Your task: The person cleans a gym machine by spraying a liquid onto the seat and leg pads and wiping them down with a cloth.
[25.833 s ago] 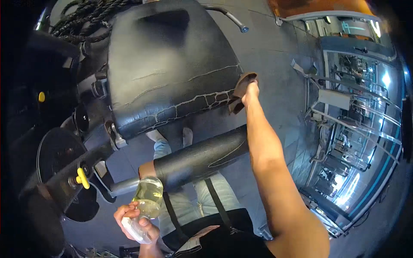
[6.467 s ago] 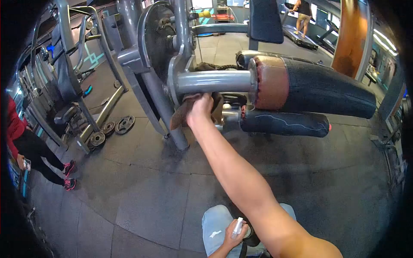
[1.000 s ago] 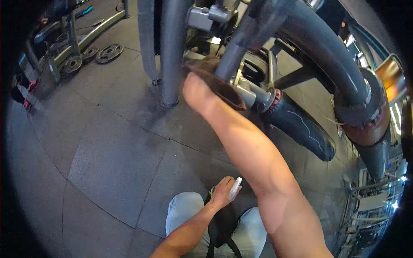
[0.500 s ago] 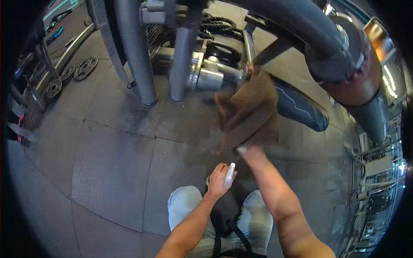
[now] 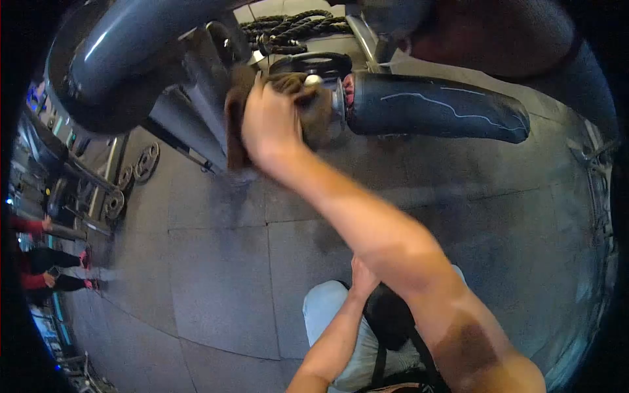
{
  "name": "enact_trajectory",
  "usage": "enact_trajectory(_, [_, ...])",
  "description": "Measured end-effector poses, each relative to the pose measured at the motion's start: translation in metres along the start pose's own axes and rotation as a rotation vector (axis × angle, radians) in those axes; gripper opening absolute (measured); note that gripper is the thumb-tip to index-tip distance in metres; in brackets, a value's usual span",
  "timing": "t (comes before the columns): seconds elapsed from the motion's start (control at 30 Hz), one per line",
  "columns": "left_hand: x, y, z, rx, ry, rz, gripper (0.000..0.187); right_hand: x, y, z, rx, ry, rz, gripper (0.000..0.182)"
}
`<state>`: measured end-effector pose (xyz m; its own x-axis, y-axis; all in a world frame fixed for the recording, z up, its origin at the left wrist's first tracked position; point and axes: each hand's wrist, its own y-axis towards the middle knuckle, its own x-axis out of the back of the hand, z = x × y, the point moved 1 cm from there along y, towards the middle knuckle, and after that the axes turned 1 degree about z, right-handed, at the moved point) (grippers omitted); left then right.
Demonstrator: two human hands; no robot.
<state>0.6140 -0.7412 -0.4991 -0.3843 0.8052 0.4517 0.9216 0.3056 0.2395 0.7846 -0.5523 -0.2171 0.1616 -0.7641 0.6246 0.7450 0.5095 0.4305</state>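
Observation:
My right hand is stretched far forward, closed on a dark brown cloth. The cloth lies bunched against the bar of a gym machine, just left of a black padded roller with a pale wavy line on it. Part of the bar is covered by cloth and hand. Low over my lap, my left hand sits behind my right forearm. Its fingers are hidden, so what it holds does not show.
Thick grey frame tubes arch overhead. Black battle ropes lie behind the machine. At left are weight plates and a person in dark trousers. Rubber tiles cover the floor.
My right hand has carried the cloth left and forward along the bar. My left hand's white object has gone out of sight behind my forearm. The view has shifted closer to the machine.

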Motion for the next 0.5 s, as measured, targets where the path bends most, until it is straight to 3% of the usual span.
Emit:
enact_trajectory(0.03, [-0.012,-0.007,0.012,0.170,-0.329,0.002,0.035,-0.014,-0.035,-0.009,0.341,-0.051,-0.248,0.054])
enact_trajectory(0.07, [-0.028,-0.015,0.023,0.342,-0.659,0.004,0.033,-0.010,-0.063,-0.008,0.455,0.023,-0.317,0.059])
enact_trajectory(0.13, [0.004,0.022,-0.030,0.176,0.109,-0.075,0.031,0.002,-0.121,-0.005,0.442,0.147,-0.091,0.063])
enact_trajectory(0.17, [0.011,0.023,-0.032,0.088,0.060,-0.087,0.027,-0.011,-0.148,-0.011,0.386,0.269,-0.100,0.059])
enact_trajectory(0.2, [0.011,0.025,-0.032,0.016,0.018,-0.133,0.023,-0.029,-0.170,-0.015,0.064,0.540,0.063,0.051])
enact_trajectory(0.23, [0.012,0.028,-0.032,-0.055,-0.025,-0.184,0.019,-0.046,-0.185,-0.024,-0.311,0.760,0.053,0.044])
enact_trajectory(0.3, [0.013,0.031,-0.036,-0.054,0.006,-0.165,0.020,-0.084,-0.159,-0.030,-1.097,1.512,-0.156,0.039])
enact_trajectory(0.37, [0.019,0.026,-0.043,-0.019,0.063,-0.153,0.020,-0.077,-0.111,-0.027,-1.154,2.044,-0.170,0.038])
enact_trajectory(0.4, [0.020,0.028,-0.046,-0.002,0.101,-0.161,0.020,-0.089,-0.100,-0.025,-1.186,1.990,-0.232,0.039])
enact_trajectory(0.43, [0.017,0.024,-0.049,0.020,0.134,-0.171,0.019,-0.094,-0.105,-0.032,-1.031,2.051,-0.172,0.037])
enact_trajectory(0.5, [0.008,0.019,-0.024,0.033,0.149,-0.147,0.020,-0.057,-0.119,-0.039,-1.150,1.913,-0.152,0.036])
